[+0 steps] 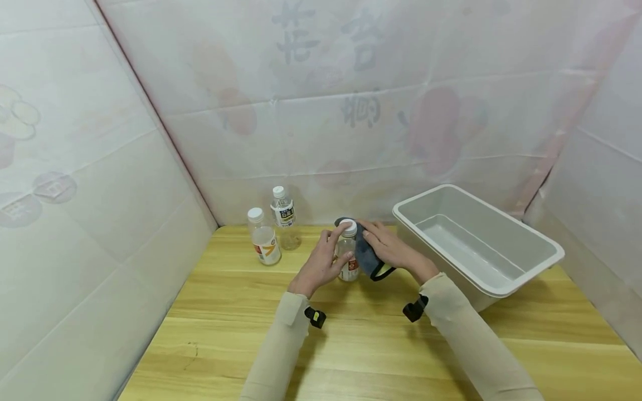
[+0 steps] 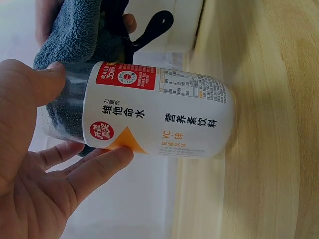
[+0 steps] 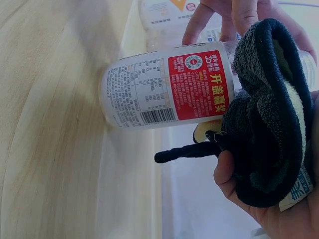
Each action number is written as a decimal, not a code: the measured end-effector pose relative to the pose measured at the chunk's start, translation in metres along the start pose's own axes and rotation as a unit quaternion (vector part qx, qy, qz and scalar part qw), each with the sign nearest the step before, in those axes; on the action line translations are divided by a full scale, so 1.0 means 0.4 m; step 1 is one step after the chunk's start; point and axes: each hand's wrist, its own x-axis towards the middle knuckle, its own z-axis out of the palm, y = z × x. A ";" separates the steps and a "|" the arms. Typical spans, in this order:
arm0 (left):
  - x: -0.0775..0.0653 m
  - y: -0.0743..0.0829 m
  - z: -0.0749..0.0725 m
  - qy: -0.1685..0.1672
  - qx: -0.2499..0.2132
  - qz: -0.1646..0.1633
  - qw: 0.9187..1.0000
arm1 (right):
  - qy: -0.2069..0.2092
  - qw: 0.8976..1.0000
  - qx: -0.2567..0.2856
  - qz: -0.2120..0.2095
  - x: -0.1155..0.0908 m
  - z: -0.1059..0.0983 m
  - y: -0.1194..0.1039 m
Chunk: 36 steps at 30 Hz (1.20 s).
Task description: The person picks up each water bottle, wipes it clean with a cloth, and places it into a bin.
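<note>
A clear plastic bottle (image 1: 349,272) with a white cap and a white label stands on the wooden table. My left hand (image 1: 320,264) holds it near the top, thumb on one side and fingers on the other, as the left wrist view shows. In my right hand (image 1: 393,246) is a dark grey fleecy cloth (image 1: 368,257) with black edging and a black loop (image 3: 187,152). The cloth lies against the upper right side of the bottle. In the right wrist view, red and white label panels (image 3: 199,84) face the camera, and the cloth hides the bottle's neck.
Two more capped bottles stand to the left, a wide one (image 1: 266,245) and a slimmer one (image 1: 285,214) behind it. A large grey-white plastic tub (image 1: 426,236) sits at the right. Patterned sheeting (image 1: 321,139) encloses the table (image 1: 225,345) at the back and sides.
</note>
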 end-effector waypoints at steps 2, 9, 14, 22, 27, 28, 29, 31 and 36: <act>0.000 0.000 -0.002 -0.004 -0.001 0.003 1.000 | 0.001 1.000 0.000 -0.002 0.000 0.003 0.004; -0.002 -0.004 -0.007 -0.010 -0.007 -0.002 1.000 | 0.000 1.000 -0.002 -0.009 0.005 0.012 0.018; -0.001 -0.005 -0.004 -0.004 -0.004 -0.001 1.000 | 0.000 1.000 0.002 -0.011 0.005 0.020 0.026; 0.002 -0.004 -0.005 -0.004 -0.011 -0.001 1.000 | -0.013 1.000 0.009 -0.004 0.006 0.031 0.041; 0.001 -0.005 -0.003 -0.003 -0.007 -0.002 1.000 | -0.011 1.000 0.005 0.001 0.005 0.035 0.048; 0.002 -0.006 -0.003 -0.003 -0.007 -0.001 1.000 | -0.011 1.000 0.004 0.002 0.004 0.035 0.048; 0.002 -0.006 -0.003 -0.003 -0.007 -0.001 1.000 | -0.011 1.000 0.002 0.004 0.004 0.036 0.048; 0.002 -0.006 -0.003 -0.002 -0.008 -0.001 1.000 | -0.014 1.000 0.001 0.005 0.003 0.037 0.049; 0.000 -0.005 -0.004 0.004 -0.009 0.003 1.000 | -0.018 1.000 0.004 0.005 0.002 0.040 0.050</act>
